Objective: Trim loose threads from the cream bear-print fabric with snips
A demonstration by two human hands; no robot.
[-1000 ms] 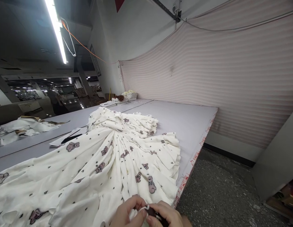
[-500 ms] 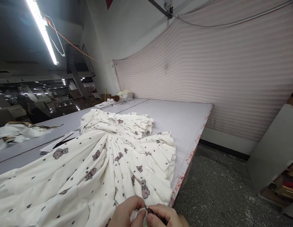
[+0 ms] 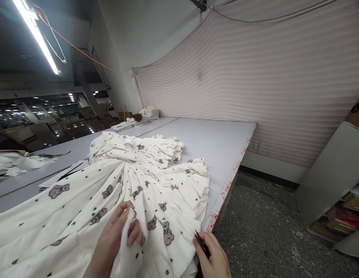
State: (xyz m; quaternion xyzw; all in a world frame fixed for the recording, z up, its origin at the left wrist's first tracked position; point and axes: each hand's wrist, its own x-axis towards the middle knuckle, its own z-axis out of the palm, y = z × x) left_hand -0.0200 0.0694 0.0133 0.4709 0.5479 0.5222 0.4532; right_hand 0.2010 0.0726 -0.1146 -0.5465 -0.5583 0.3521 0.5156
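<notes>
A white fabric (image 3: 133, 181) printed with small hearts and pink-brown bears lies gathered in folds across the grey table (image 3: 214, 143). My left hand (image 3: 117, 235) pinches a fold of this fabric and lifts it a little off the pile. My right hand (image 3: 212, 256) is at the fabric's near right corner, by the table edge, and grips small dark thread snips (image 3: 201, 241) with their tips pointing up and away.
The table's right edge (image 3: 226, 189) carries red markings; grey floor (image 3: 272, 227) lies beyond it. A striped pink curtain (image 3: 254, 77) hangs behind. Folded stacks (image 3: 144, 114) sit at the far end, paper and scraps (image 3: 23, 162) at the left, a grey shelf unit (image 3: 336, 185) at the right.
My hands were together at the fabric's near edge. They have separated: the left has moved up and left with a fold, the right has moved right with the snips. The view has tilted down.
</notes>
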